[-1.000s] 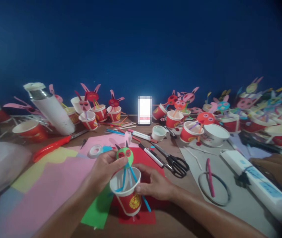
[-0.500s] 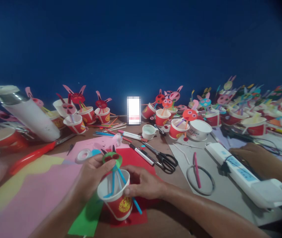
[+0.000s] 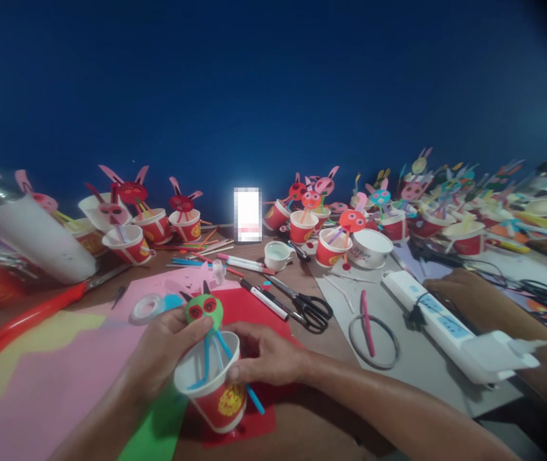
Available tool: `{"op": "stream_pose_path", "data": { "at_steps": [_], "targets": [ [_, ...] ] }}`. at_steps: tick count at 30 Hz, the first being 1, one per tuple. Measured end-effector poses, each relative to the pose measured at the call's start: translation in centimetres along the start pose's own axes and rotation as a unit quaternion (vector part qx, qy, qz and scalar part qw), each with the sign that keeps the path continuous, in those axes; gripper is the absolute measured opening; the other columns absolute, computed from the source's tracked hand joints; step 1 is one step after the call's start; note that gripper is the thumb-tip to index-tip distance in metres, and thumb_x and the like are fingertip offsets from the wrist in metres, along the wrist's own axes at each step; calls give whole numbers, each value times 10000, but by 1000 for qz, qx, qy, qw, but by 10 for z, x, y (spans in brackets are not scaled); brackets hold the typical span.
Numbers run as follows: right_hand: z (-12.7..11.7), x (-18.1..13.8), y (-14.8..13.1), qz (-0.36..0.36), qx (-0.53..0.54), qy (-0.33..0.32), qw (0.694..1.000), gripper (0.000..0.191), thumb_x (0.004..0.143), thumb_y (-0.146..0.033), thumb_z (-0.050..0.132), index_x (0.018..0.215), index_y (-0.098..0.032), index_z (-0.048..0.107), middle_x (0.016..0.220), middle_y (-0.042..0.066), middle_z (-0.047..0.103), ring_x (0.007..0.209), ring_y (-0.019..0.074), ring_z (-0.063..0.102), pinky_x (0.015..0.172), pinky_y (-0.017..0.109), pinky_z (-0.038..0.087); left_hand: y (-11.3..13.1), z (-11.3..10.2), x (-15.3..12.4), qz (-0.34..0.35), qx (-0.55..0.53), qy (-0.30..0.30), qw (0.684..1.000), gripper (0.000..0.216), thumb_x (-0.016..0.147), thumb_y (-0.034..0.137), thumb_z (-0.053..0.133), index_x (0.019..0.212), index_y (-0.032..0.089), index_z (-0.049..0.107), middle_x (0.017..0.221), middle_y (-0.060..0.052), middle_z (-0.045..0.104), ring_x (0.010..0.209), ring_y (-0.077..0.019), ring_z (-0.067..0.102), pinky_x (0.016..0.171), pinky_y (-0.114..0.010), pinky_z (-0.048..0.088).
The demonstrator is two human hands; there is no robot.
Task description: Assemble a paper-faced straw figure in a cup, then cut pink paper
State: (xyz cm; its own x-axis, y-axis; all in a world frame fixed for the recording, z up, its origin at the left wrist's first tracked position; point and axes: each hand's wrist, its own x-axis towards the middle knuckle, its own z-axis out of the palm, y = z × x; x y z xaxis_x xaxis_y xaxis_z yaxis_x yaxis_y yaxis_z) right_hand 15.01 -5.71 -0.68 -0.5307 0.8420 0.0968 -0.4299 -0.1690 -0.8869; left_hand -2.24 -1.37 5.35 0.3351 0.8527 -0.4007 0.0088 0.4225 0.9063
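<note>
My left hand (image 3: 170,339) pinches a round green paper face (image 3: 214,309) with red eyes and dark pointed ears. Blue straws (image 3: 207,358) run down from the face into a red and white paper cup (image 3: 206,410), and one blue end sticks out low on the cup's right side. Around the cup's right side and rim, my right hand (image 3: 273,358) is closed. The cup tilts slightly above red paper (image 3: 266,416), with green paper (image 3: 151,422) to its left. My left fingertips are partly hidden behind the face.
Black-handled scissors (image 3: 314,310), markers (image 3: 264,298), a small white cup (image 3: 278,255) and a tape roll (image 3: 147,308) lie around. Red-handled scissors (image 3: 33,320) are left, a power strip (image 3: 441,326) right. Several cups with paper faces (image 3: 353,221) line the back. Another person's forearm (image 3: 475,307) shows right.
The view has turned a little to the right, so things sit further left. The green face now shows more fully past my left thumb. Both hands keep their hold.
</note>
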Motion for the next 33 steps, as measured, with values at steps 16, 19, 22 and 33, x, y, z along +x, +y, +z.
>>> {"op": "stream_pose_path", "data": {
  "at_steps": [16,19,22,33],
  "targets": [
    [-1,-3,2,-3,-21,3,1000,516,704,-337,766,1159,-170,590,1053,66,656,965,194,604,886,345,441,-8,-2,5,36,0,17,999,257,632,336,773,694,133,630,557,19,630,459,-104,553,450,-195,419],
    [1,-3,-1,-4,-33,12,999,524,704,-371,761,1157,-171,591,1068,74,659,979,209,604,904,373,435,-7,0,4,32,-44,-14,998,255,619,322,782,726,133,648,595,4,651,500,-120,579,501,-219,454],
    [1,-3,-2,4,-37,17,999,527,708,-380,757,1163,-177,586,1088,77,656,990,216,601,908,386,437,-6,0,1,50,-63,-56,995,267,664,341,749,798,121,678,666,-37,681,588,-157,619,572,-252,480],
    [-2,-4,1,8,-40,11,999,522,734,-365,739,1186,-170,566,1113,85,641,1012,218,588,906,375,432,-8,-6,2,47,-44,-30,997,206,657,314,764,739,137,698,654,-10,684,543,-118,596,542,-220,460]
  ]
}}
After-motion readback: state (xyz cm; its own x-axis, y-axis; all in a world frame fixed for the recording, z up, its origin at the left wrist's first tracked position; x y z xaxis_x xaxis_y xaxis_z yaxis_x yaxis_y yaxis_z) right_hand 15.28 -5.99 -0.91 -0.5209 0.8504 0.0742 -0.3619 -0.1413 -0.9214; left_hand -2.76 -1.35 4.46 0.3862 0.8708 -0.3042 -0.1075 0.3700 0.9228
